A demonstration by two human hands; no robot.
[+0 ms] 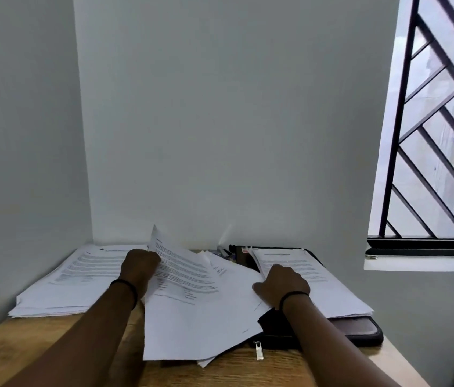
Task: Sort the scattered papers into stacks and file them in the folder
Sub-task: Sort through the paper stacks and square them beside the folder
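Note:
A loose pile of white printed papers lies in the middle of the wooden desk. My left hand grips the left edge of the top printed sheet and lifts it, so its far corner stands up. A stack of papers lies flat at the left. Another stack rests on the open dark zip folder at the right. My right hand rests on the papers where the middle pile meets the right stack, fingers curled down; what they hold is hidden.
The wooden desk stands in a corner, walls behind and to the left. Pens lie by the back wall near the folder's top. A barred window with a white sill is at the right. The folder's zip pull hangs at the front.

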